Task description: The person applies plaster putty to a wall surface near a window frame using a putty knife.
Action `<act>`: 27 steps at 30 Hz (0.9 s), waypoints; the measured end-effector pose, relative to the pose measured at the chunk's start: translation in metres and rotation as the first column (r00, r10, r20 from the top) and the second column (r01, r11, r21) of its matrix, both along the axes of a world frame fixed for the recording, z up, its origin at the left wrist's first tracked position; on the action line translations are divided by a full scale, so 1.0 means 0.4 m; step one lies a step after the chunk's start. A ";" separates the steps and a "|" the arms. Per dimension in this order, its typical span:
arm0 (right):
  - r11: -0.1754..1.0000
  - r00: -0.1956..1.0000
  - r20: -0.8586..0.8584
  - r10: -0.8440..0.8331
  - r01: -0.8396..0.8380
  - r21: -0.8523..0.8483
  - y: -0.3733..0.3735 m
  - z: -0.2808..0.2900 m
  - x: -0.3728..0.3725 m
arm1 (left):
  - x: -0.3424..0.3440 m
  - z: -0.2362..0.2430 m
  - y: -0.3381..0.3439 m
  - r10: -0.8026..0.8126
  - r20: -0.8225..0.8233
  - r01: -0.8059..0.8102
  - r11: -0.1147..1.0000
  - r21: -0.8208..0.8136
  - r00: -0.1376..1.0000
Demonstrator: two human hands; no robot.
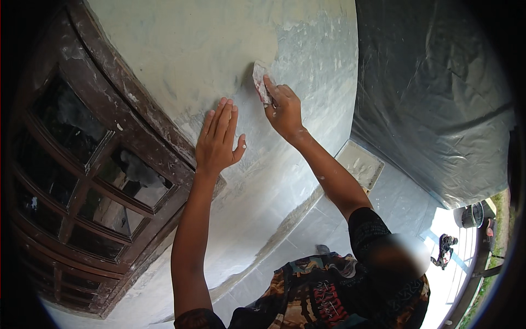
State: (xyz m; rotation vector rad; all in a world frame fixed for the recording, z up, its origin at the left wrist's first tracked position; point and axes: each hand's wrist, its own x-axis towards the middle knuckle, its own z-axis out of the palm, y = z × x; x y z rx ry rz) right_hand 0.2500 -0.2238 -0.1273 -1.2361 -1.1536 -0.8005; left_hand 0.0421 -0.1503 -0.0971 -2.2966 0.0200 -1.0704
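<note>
My left hand lies flat on the pale plastered wall, fingers stretched out and thumb apart, just left of my right hand. My right hand grips a small scraper smeared with white paste, held against the wall where a cream coat meets a greyer, patchy area. Its index finger is stretched along the tool. Spots of white stuff are on my hands and right forearm.
At left is a brown wooden frame with glass panes. Dark plastic sheeting hangs at right. Below are a tray with pale paste, grey tiled floor, a black bucket and a dark heap by a railing.
</note>
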 end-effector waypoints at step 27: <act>0.992 0.992 0.096 0.085 -0.076 -0.102 0.000 -0.014 -0.005 | 0.005 -0.012 0.006 -0.010 0.043 0.010 1.000 0.000 0.999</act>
